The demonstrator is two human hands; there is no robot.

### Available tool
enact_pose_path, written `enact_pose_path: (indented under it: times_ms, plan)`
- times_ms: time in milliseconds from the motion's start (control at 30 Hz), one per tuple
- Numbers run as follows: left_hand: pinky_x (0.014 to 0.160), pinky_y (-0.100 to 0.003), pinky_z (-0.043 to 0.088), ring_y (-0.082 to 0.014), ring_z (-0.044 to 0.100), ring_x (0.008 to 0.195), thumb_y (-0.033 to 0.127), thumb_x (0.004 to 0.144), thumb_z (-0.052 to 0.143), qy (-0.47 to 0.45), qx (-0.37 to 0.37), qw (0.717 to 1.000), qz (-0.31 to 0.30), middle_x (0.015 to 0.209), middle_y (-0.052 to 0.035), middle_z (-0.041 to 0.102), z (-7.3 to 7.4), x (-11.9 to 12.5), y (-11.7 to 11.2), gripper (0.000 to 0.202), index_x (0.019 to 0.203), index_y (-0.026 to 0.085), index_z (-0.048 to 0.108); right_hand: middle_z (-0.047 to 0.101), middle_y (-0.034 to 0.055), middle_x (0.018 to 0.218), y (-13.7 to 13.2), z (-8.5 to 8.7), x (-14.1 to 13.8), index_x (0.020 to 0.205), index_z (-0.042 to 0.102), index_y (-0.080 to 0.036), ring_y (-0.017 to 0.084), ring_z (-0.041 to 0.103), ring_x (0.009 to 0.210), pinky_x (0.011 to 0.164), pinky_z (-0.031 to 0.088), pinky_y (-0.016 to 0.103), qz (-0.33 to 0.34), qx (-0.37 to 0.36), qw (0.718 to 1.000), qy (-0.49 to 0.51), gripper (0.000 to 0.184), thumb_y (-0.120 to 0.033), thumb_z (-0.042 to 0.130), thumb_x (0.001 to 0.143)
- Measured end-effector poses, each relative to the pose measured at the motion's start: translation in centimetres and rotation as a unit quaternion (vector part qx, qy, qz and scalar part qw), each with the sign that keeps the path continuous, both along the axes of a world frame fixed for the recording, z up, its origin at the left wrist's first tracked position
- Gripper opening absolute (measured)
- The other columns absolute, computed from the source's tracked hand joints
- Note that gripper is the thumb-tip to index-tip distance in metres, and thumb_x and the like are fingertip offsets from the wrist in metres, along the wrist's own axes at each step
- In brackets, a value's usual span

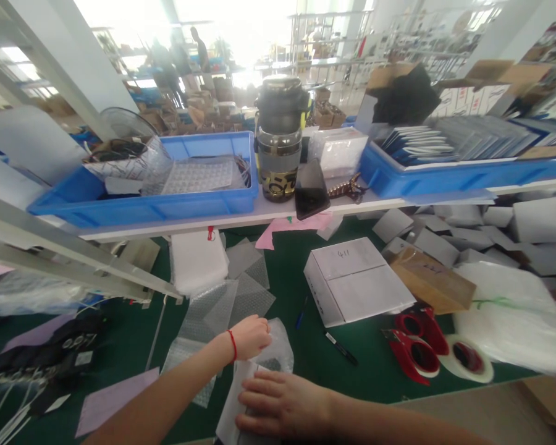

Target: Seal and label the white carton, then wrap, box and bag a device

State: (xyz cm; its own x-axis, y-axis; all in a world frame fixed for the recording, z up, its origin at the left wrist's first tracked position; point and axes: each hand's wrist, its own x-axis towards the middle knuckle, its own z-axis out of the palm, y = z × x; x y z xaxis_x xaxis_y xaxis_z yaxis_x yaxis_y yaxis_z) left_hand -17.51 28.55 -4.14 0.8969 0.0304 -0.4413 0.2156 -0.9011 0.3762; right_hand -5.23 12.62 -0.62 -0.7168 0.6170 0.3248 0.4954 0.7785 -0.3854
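My left hand (252,337), with a red string at its wrist, is closed on the edge of a clear bubble wrap bag (282,347). Below it, my right hand (290,402) lies flat with fingers stretched over a white box or folded sheet (231,395) at the bottom edge. That hand and the frame edge hide much of this white item. Loose bubble wrap sheets (208,309) lie left of my left hand. To the right are a blue pen (301,314) and a black marker (341,348) on the green tabletop (315,358).
A white carton (361,281) marked 411 stands right of centre, beside a brown box (433,279). Red tape dispensers (414,355) and a tape roll (466,358) lie nearer. Above, a shelf carries blue trays (204,207) and a large bottle (280,142).
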Motion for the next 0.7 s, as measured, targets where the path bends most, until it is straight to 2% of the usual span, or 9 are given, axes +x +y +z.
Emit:
enact_pose_path:
  times_ms: [67, 133, 233, 300, 400, 500, 567, 633, 700]
  plan:
    - [0.079, -0.034, 0.045, -0.0223, 0.064, 0.091, 0.01, 0.083, 0.06, -0.019, 0.001, 1.0, 0.024, 0.081, -0.0062, 0.07, 0.1, 0.0, 0.2, 0.021, 0.065, 0.019, 0.062, 0.066, 0.0052, 0.129, -0.2, -1.0, 0.0, 0.131, 0.057, -0.025, 0.016, 0.056, 0.122, 0.108, 0.045, 0.032, -0.027, 0.007, 1.0, 0.004, 0.034, -0.023, 0.055, 0.096]
    - [0.08, -0.031, 0.044, -0.0195, 0.064, 0.09, 0.012, 0.085, 0.061, -0.039, -0.001, 0.998, 0.051, 0.083, -0.0033, 0.07, 0.9, 0.0, 0.5, 0.018, 0.068, 0.02, 0.062, 0.067, 0.0079, 0.127, -0.5, -2.4, 0.2, 0.133, 0.056, -0.021, 0.018, 0.056, 0.122, 0.111, 0.043, 0.035, -0.078, 0.002, 0.997, -0.006, 0.037, -0.02, 0.054, 0.096]
    - [0.082, -0.029, 0.044, -0.0172, 0.063, 0.091, 0.019, 0.091, 0.058, -0.062, 0.005, 0.993, 0.099, 0.091, -0.0014, 0.069, 2.6, 0.0, 0.6, 0.013, 0.079, 0.021, 0.064, 0.061, 0.0172, 0.137, -1.3, -4.6, 0.7, 0.142, 0.048, -0.012, 0.029, 0.051, 0.131, 0.116, 0.037, 0.045, -0.168, -0.076, 0.982, -0.04, 0.058, -0.025, 0.06, 0.087]
    - [0.085, -0.031, 0.044, -0.0199, 0.063, 0.096, 0.02, 0.092, 0.056, -0.071, 0.023, 0.987, 0.139, 0.1, -0.0042, 0.068, 3.4, -0.1, 0.0, 0.007, 0.091, 0.02, 0.064, 0.053, 0.0217, 0.144, -1.7, -5.7, 1.0, 0.148, 0.042, -0.008, 0.036, 0.047, 0.134, 0.116, 0.035, 0.052, -0.225, -0.151, 0.961, -0.058, 0.078, -0.03, 0.065, 0.077]
    - [0.09, -0.036, 0.046, -0.0264, 0.061, 0.11, 0.013, 0.088, 0.055, -0.016, 0.079, 0.963, 0.257, 0.116, -0.0118, 0.066, 3.9, -0.8, -1.4, 0.024, 0.11, 0.016, 0.061, 0.05, 0.0236, 0.147, -2.0, -6.3, 1.0, 0.149, 0.04, -0.005, 0.04, 0.046, 0.133, 0.117, 0.032, 0.057, -0.292, -0.208, 0.931, -0.066, 0.09, -0.032, 0.067, 0.068]
    - [0.081, -0.04, 0.051, -0.0317, 0.069, 0.1, 0.012, 0.088, 0.049, 0.086, 0.104, 0.925, 0.356, 0.104, -0.0185, 0.071, 3.9, -1.8, -3.0, 0.022, 0.099, 0.012, 0.068, 0.051, 0.0249, 0.145, -1.6, -6.2, 0.0, 0.148, 0.04, -0.002, 0.041, 0.045, 0.134, 0.117, 0.033, 0.056, -0.326, -0.202, 0.92, -0.08, 0.089, -0.027, 0.065, 0.066]
    - [0.075, -0.039, 0.052, -0.0313, 0.072, 0.091, 0.014, 0.091, 0.044, 0.102, 0.095, 0.919, 0.368, 0.093, -0.0184, 0.074, 4.0, -2.0, -4.0, 0.027, 0.087, 0.013, 0.071, 0.055, 0.0266, 0.14, -1.0, -6.4, -1.2, 0.144, 0.045, -0.001, 0.041, 0.051, 0.129, 0.114, 0.039, 0.056, -0.334, -0.186, 0.919, -0.098, 0.084, -0.022, 0.064, 0.066]
    - [0.077, -0.035, 0.051, -0.028, 0.073, 0.092, 0.014, 0.093, 0.041, 0.094, 0.084, 0.919, 0.374, 0.094, -0.016, 0.075, 4.1, -1.9, -4.8, 0.031, 0.089, 0.015, 0.071, 0.06, 0.0276, 0.132, -0.1, -7.2, -2.6, 0.136, 0.053, 0.0, 0.042, 0.058, 0.12, 0.109, 0.044, 0.057, -0.32, -0.174, 0.925, -0.106, 0.075, -0.018, 0.064, 0.065]
    - [0.078, -0.033, 0.05, -0.0255, 0.073, 0.094, 0.013, 0.093, 0.04, 0.082, 0.078, 0.914, 0.389, 0.096, -0.0142, 0.076, 4.3, -1.7, -5.3, 0.031, 0.091, 0.016, 0.071, 0.065, 0.0258, 0.126, 0.8, -8.8, -3.7, 0.131, 0.058, -0.001, 0.041, 0.062, 0.115, 0.106, 0.048, 0.055, -0.298, -0.172, 0.935, -0.09, 0.065, -0.014, 0.06, 0.066]
